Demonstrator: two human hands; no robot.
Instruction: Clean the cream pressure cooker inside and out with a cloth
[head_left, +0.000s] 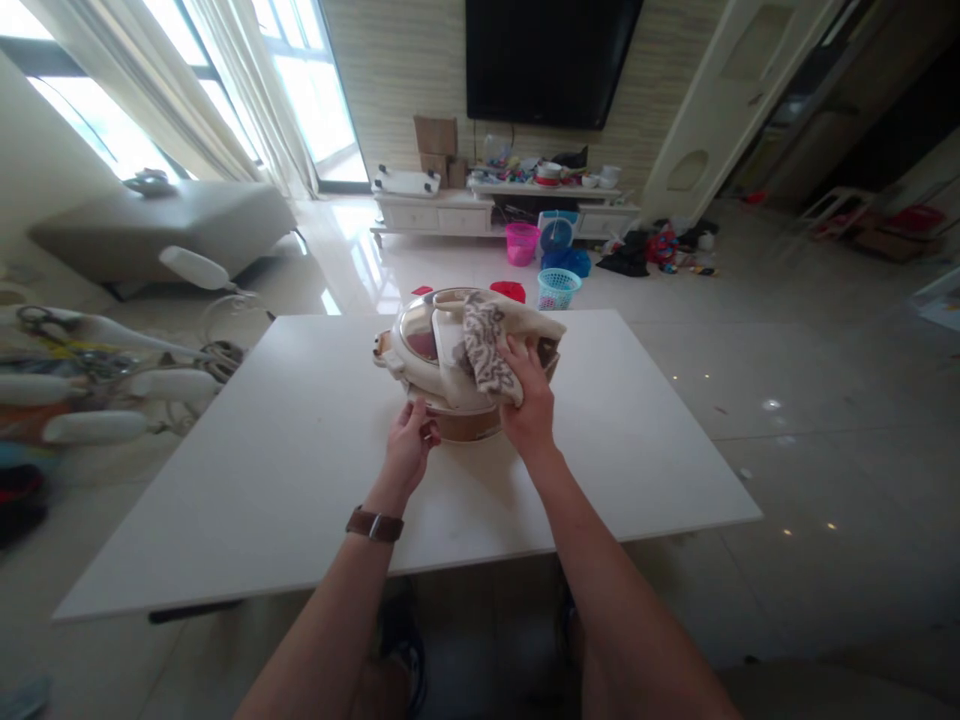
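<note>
A cream and brown electric cooker (pixel 420 345) with a shiny lid stands in the middle of the white table (pixel 300 470). My right hand (pixel 529 400) presses a patterned beige cloth (pixel 487 345) onto the cooker's top and right side, fingers closed on the cloth. My left hand (pixel 409 440), with a brown watch strap on the wrist, rests against the cooker's front lower edge, fingers curled on it.
A rack with scissors and white handles (pixel 97 380) stands left of the table. A grey sofa (pixel 165 225) is at the back left. A pink bucket (pixel 521 243) and a blue basket (pixel 558 288) sit on the tiled floor before the TV cabinet (pixel 450 210).
</note>
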